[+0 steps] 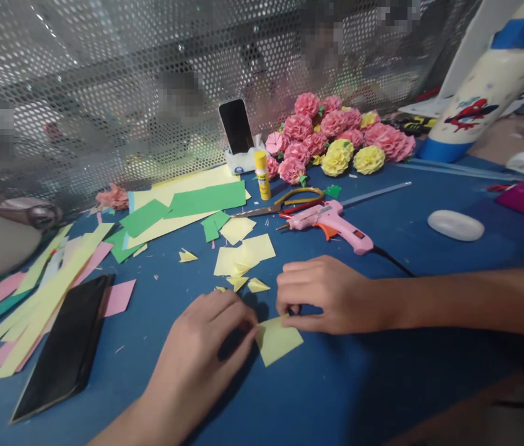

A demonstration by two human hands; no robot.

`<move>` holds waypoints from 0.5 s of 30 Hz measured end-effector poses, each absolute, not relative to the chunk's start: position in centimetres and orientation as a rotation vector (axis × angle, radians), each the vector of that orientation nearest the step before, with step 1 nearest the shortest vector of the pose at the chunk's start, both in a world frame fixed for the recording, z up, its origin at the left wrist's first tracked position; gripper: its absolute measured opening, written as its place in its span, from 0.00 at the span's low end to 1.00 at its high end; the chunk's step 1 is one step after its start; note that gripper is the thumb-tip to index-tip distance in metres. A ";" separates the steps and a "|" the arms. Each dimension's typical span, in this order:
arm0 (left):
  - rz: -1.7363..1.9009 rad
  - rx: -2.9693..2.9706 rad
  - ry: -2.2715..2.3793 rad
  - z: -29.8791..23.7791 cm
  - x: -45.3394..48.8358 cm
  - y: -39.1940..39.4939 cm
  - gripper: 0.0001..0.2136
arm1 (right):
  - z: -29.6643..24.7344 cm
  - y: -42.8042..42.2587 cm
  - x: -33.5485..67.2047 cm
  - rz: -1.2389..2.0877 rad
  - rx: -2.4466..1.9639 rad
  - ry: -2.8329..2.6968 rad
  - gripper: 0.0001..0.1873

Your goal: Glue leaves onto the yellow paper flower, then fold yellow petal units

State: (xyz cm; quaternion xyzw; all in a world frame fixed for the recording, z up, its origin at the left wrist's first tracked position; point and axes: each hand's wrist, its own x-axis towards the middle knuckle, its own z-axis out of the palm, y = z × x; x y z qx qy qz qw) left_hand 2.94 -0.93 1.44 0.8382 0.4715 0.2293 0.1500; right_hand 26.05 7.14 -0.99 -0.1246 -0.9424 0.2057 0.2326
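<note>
A small yellow paper square [278,341] lies on the blue table [345,384] in front of me. My left hand [201,347] pinches its left edge with curled fingers. My right hand [327,296] is closed on the paper's upper corner, thumb and fingers pressed together. Just beyond the hands lie several loose yellow paper squares [243,251] and small folded yellow pieces [258,285].
A pink glue gun [331,224], scissors [280,203] and a yellow glue stick [262,174] lie behind the paper. Pink and yellow paper flowers [336,139] are heaped at the back beside a propped phone [236,126]. Green and yellow sheets [183,207], paper strips and a black case [64,347] lie left.
</note>
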 end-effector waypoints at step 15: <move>0.893 2.963 1.057 -2.1 1.6 -3.0 0.13 | 0.1 8.2 26.8 0.149 0.177 -2.654 0.14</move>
